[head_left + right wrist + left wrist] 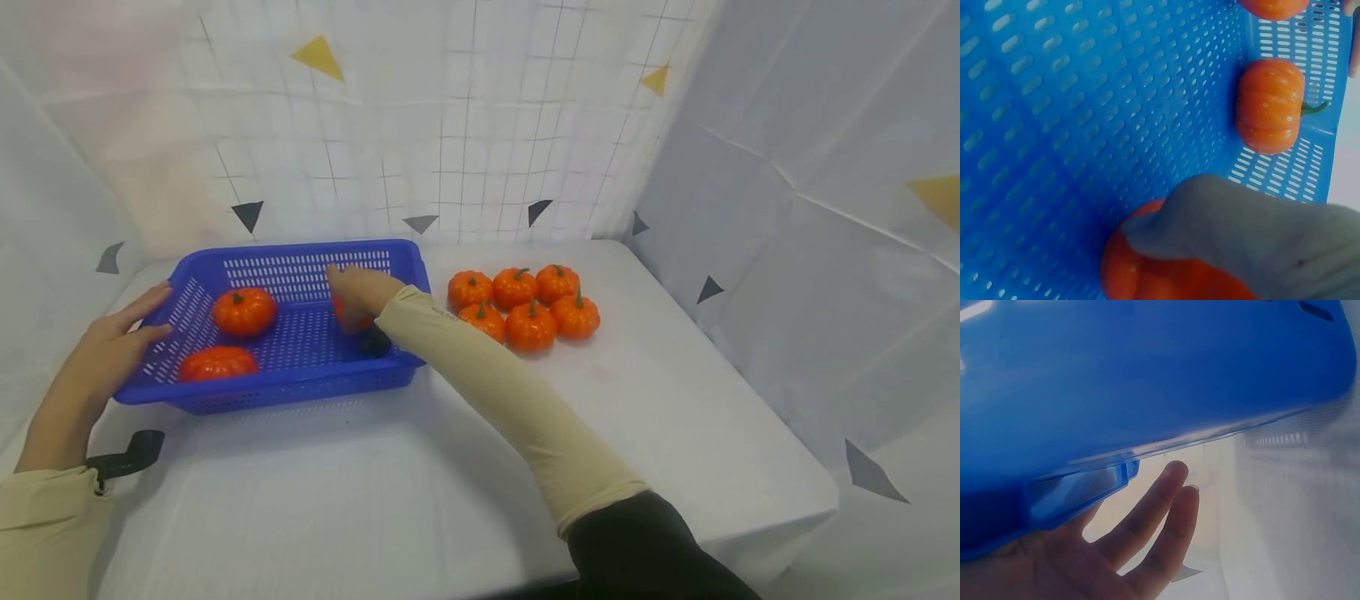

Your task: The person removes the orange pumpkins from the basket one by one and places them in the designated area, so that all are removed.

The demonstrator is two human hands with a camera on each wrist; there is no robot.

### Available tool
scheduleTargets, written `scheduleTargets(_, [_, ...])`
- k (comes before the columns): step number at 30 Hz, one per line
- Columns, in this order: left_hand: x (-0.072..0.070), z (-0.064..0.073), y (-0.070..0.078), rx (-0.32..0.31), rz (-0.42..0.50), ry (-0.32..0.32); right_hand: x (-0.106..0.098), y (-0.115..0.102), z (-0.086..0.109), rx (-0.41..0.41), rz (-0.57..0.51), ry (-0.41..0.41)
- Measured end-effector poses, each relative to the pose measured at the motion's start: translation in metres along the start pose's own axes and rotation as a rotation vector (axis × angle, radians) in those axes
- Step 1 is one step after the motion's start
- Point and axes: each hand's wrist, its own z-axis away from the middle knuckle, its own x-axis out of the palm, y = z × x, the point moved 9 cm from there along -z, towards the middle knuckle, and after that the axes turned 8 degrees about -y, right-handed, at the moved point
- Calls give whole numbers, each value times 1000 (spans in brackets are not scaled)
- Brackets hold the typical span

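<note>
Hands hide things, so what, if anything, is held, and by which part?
Right hand holds a pumpkin by its body; left hand touches basket's rim.

head: bright, soft shadows on table (pixel 660 400), glints on pumpkins (pixel 531 327) | left wrist: hazy | right wrist: dimmer

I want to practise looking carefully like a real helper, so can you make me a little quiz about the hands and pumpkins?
1. How many orange pumpkins can you count on the table, outside the blue basket?
2. True or false: the left hand is holding a pumpkin.
3. Where is the right hand? A) Flat on the table. B) In the basket. C) Behind the basket.

Key: 1. Six. 2. False; it's at the basket's left end. 3. B.
</note>
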Motion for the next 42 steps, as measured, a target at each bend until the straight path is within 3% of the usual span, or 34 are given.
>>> scheduleTargets(6, [0, -1, -1, 7, -14, 6, 3, 5, -2, -13, 32, 1])
scheduleTargets(11, [-1, -2, -1, 7, -27, 11, 0, 7, -4, -43, -40, 14])
scheduleTargets(19, [-1, -1, 1, 11, -26, 13, -12, 4, 2, -106, -172, 123])
scheduleTargets(30, [0, -1, -1, 9, -12, 5, -20, -2, 37, -235, -380, 147])
scheduleTargets(42, [0, -1, -2, -4, -12, 5, -40, 7, 74, -307, -438, 214])
